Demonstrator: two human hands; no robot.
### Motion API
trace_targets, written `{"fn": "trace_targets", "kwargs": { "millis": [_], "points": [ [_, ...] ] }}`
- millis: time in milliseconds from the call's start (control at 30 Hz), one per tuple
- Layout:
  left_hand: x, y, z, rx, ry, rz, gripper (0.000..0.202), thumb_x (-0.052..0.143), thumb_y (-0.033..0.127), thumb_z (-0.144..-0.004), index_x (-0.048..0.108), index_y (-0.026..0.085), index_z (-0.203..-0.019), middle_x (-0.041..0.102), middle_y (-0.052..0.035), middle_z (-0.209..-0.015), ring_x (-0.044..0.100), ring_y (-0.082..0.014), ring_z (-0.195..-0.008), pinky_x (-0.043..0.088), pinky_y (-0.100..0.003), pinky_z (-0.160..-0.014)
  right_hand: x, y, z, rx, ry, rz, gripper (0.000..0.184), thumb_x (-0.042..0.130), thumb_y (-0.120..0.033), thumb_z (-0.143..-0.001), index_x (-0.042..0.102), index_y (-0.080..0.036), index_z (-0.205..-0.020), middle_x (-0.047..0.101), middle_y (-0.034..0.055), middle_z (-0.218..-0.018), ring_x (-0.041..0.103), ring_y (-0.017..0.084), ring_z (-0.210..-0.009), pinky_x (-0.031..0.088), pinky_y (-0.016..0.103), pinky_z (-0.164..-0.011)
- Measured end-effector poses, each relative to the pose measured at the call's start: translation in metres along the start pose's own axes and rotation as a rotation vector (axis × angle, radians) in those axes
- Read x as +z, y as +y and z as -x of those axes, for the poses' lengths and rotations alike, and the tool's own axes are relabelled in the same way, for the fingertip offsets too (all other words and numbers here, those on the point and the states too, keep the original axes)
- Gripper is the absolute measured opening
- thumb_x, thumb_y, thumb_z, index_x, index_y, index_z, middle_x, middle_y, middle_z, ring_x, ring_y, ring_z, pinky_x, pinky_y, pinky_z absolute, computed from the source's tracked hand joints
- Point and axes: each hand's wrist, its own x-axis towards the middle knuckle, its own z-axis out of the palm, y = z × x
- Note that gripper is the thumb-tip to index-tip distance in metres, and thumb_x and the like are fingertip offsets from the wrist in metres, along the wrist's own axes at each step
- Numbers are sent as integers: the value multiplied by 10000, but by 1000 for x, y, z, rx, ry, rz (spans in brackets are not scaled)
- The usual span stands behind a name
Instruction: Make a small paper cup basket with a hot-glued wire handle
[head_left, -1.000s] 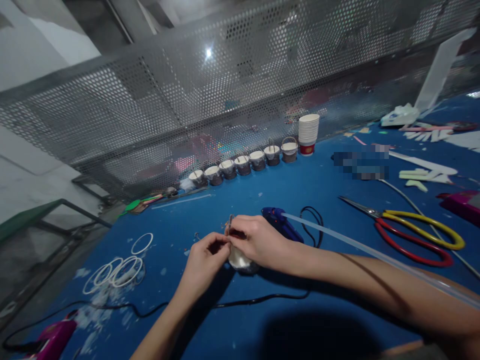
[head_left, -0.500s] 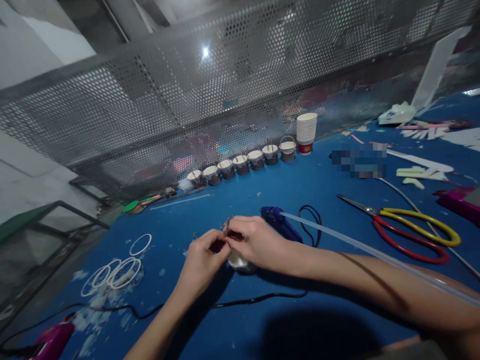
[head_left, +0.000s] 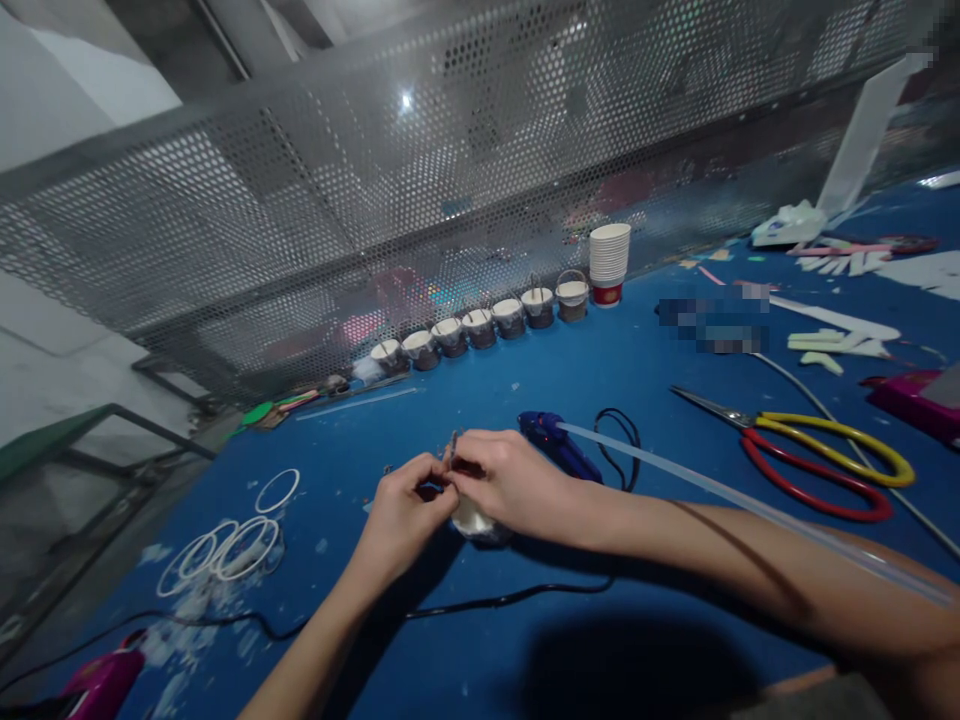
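Both hands meet over a small white cup (head_left: 474, 521) resting on the blue table (head_left: 585, 640). My right hand (head_left: 510, 480) covers the cup from above, fingers closed round its top. My left hand (head_left: 405, 510) pinches at the cup's rim, where a thin wire piece (head_left: 454, 443) sticks up between the fingertips. Most of the cup is hidden by my hands. A blue glue gun (head_left: 559, 445) with a long clear glue stick (head_left: 720, 495) lies just behind my right hand.
Several small handled cups (head_left: 480, 325) line the perforated metal screen (head_left: 420, 200), beside a stack of paper cups (head_left: 607, 262). Red and yellow scissors (head_left: 817, 455) lie right. White rings (head_left: 232, 535) lie left. A black cord (head_left: 495, 600) crosses the front; a pink tool (head_left: 101, 680) sits bottom left.
Both hands stay on the cup with only slight finger shifts; the view has drifted a little.
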Motion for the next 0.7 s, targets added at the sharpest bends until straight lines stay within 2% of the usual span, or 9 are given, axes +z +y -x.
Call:
{"fn": "trace_targets", "kwargs": {
  "millis": [333,500,700],
  "points": [
    [2,2,5,40,74,-20,114,558,244,-659,569,175,-569,580,18,-590,505,-126,-573,398,-226,-550,-1,-3,2,-28,-21,24,175,568,-9,-784,574,-128,-657,548,0,-634,439,97,-564,343,213,-542],
    [2,4,7,42,118,-23,95,564,227,-634,559,179,-552,556,32,-555,493,-119,-549,389,-215,-520,0,-4,2,-31,-50,30,128,546,-21,-804,631,-116,-803,616,37,-722,525,123,-651,406,232,-617],
    [4,6,7,51,131,-23,115,552,230,-645,580,177,-547,596,16,-570,521,-128,-554,404,-222,-523,-7,-7,4,-8,-26,61,209,521,-39,-801,600,-95,-986,635,100,-911,579,166,-807,464,291,-747]
  ]
}}
